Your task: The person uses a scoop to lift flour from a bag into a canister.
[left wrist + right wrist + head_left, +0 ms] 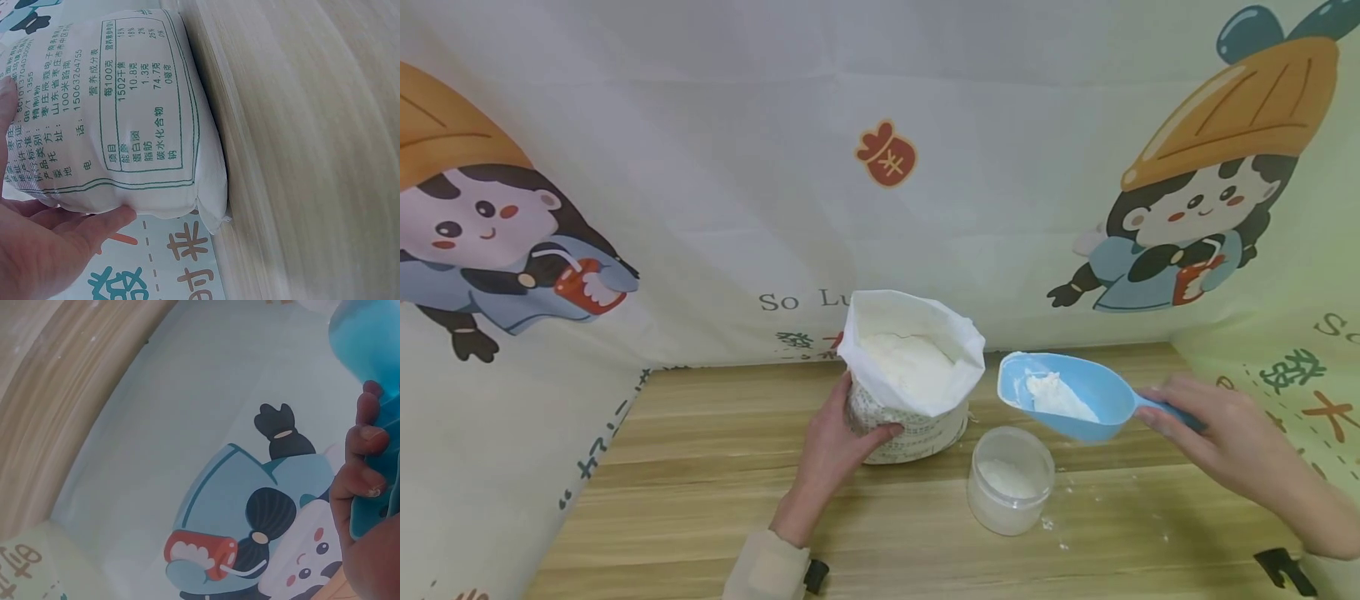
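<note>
A white flour bag (917, 429) stands at the back middle of the table, its top spread wide and white flour (910, 362) visible inside. My left hand (838, 446) grips the bag's left side, thumb across the front. Green print covers the bag's side in the left wrist view, where my fingers (103, 228) lie along its edge. By its handle, my right hand (1228, 429) holds a light blue scoop (1105, 392) with some flour in it. The scoop is above and right of a clear plastic jar (1011, 508), which has white powder inside.
Flour specks lie on the wooden table (700, 492) to the right of the jar. A printed cloth (737, 167) with cartoon figures rises behind the table and along both sides. The bag stands close to the back cloth.
</note>
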Action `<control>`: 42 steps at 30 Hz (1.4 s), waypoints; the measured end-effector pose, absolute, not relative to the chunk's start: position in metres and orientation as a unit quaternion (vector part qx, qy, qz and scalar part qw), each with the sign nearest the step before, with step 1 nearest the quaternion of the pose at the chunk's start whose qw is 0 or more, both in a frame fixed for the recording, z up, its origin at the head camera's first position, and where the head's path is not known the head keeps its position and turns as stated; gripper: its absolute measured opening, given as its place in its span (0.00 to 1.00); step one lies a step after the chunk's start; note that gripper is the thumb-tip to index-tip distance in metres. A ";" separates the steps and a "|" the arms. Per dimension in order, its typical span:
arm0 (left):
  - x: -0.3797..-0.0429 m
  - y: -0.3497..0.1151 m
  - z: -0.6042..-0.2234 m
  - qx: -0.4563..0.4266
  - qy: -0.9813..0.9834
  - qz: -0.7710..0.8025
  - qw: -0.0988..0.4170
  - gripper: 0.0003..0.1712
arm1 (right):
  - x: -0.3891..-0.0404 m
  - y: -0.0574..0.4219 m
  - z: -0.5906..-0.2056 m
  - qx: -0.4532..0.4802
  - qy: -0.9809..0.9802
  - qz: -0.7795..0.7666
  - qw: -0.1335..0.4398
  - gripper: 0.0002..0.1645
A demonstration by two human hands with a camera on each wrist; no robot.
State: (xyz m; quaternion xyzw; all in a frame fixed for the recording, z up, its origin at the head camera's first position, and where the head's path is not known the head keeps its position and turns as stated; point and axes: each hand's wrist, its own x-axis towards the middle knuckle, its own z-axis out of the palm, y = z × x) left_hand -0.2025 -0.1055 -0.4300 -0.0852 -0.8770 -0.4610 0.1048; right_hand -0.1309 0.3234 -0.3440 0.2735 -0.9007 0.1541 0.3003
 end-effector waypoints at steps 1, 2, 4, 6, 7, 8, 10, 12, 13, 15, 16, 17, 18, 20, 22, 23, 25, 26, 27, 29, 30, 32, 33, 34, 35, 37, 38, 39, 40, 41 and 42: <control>-0.202 -0.106 -0.430 -0.086 -0.877 -0.461 0.105 0.63 | -0.131 0.325 -0.345 0.276 -0.901 0.152 0.297 0.13; -0.203 -0.106 -0.430 -0.086 -0.877 -0.461 0.106 0.63 | -0.130 0.326 -0.345 0.277 -0.902 0.150 0.295 0.14; -0.203 -0.106 -0.431 -0.086 -0.877 -0.461 0.106 0.63 | -0.130 0.328 -0.345 0.277 -0.906 0.143 0.288 0.14; -0.203 -0.106 -0.431 -0.086 -0.876 -0.462 0.106 0.63 | -0.130 0.330 -0.345 0.276 -0.910 0.135 0.278 0.14; -0.203 -0.106 -0.431 -0.086 -0.876 -0.462 0.105 0.63 | -0.130 0.331 -0.345 0.277 -0.912 0.132 0.272 0.14; -0.203 -0.106 -0.431 -0.086 -0.876 -0.462 0.105 0.63 | -0.130 0.332 -0.345 0.277 -0.913 0.128 0.269 0.14; -0.203 -0.106 -0.432 -0.085 -0.876 -0.462 0.105 0.63 | -0.130 0.334 -0.344 0.280 -0.916 0.123 0.259 0.14; -0.203 -0.106 -0.432 -0.085 -0.877 -0.461 0.106 0.63 | -0.130 0.335 -0.344 0.286 -0.917 0.116 0.254 0.13; -0.203 -0.106 -0.431 -0.085 -0.877 -0.461 0.106 0.63 | -0.131 0.336 -0.344 0.289 -0.917 0.113 0.252 0.13; -0.203 -0.106 -0.431 -0.086 -0.877 -0.461 0.106 0.63 | -0.131 0.337 -0.343 0.295 -0.917 0.111 0.246 0.13; -0.203 -0.106 -0.431 -0.086 -0.877 -0.461 0.106 0.63 | -0.131 0.338 -0.342 0.297 -0.917 0.109 0.241 0.12; -0.203 -0.106 -0.431 -0.086 -0.876 -0.462 0.106 0.63 | -0.131 0.338 -0.342 0.300 -0.918 0.104 0.237 0.12; -0.203 -0.106 -0.431 -0.086 -0.876 -0.462 0.106 0.63 | -0.131 0.339 -0.341 0.300 -0.920 0.099 0.230 0.11; -0.203 -0.106 -0.430 -0.086 -0.876 -0.463 0.105 0.63 | -0.132 0.338 -0.339 0.303 -0.924 0.090 0.215 0.09; -0.202 -0.105 -0.430 -0.084 -0.876 -0.464 0.104 0.63 | -0.132 0.338 -0.338 0.306 -0.927 0.078 0.203 0.08; -0.202 -0.105 -0.430 -0.083 -0.876 -0.464 0.104 0.64 | -0.133 0.337 -0.337 0.306 -0.928 0.071 0.198 0.08; -0.202 -0.105 -0.430 -0.082 -0.876 -0.464 0.104 0.64 | -0.133 0.336 -0.336 0.305 -0.931 0.064 0.188 0.07; -0.203 -0.105 -0.430 -0.082 -0.876 -0.464 0.104 0.63 | -0.133 0.336 -0.335 0.304 -0.933 0.062 0.183 0.07; -0.202 -0.105 -0.430 -0.081 -0.876 -0.463 0.105 0.63 | -0.133 0.335 -0.335 0.301 -0.935 0.057 0.178 0.06; -0.203 -0.106 -0.431 -0.082 -0.877 -0.462 0.106 0.63 | -0.132 0.334 -0.333 0.296 -0.939 0.047 0.170 0.06; -0.202 -0.106 -0.431 -0.082 -0.877 -0.462 0.106 0.63 | -0.132 0.334 -0.333 0.294 -0.940 0.045 0.165 0.07; -0.202 -0.106 -0.431 -0.084 -0.876 -0.464 0.106 0.63 | -0.132 0.332 -0.332 0.292 -0.943 0.038 0.156 0.08; -0.202 -0.106 -0.431 -0.084 -0.876 -0.464 0.106 0.63 | -0.132 0.332 -0.331 0.292 -0.943 0.036 0.152 0.09; -0.202 -0.106 -0.431 -0.085 -0.875 -0.464 0.106 0.63 | -0.132 0.331 -0.330 0.295 -0.943 0.035 0.151 0.10; -0.202 -0.106 -0.431 -0.085 -0.875 -0.465 0.105 0.64 | -0.133 0.331 -0.330 0.297 -0.943 0.034 0.147 0.11; -0.203 -0.106 -0.431 -0.086 -0.875 -0.465 0.105 0.63 | -0.134 0.329 -0.329 0.307 -0.939 0.029 0.150 0.11; -0.203 -0.106 -0.431 -0.086 -0.875 -0.465 0.105 0.63 | -0.134 0.328 -0.328 0.314 -0.937 0.027 0.151 0.11; -0.203 -0.106 -0.432 -0.086 -0.875 -0.465 0.105 0.63 | -0.135 0.328 -0.328 0.321 -0.934 0.024 0.155 0.10; -0.203 -0.106 -0.432 -0.086 -0.875 -0.465 0.105 0.63 | -0.136 0.327 -0.327 0.328 -0.931 0.019 0.159 0.10; -0.203 -0.106 -0.432 -0.086 -0.875 -0.464 0.104 0.63 | -0.136 0.326 -0.326 0.335 -0.928 0.016 0.162 0.09; -0.203 -0.106 -0.432 -0.085 -0.876 -0.464 0.104 0.63 | -0.137 0.325 -0.326 0.341 -0.925 0.013 0.166 0.09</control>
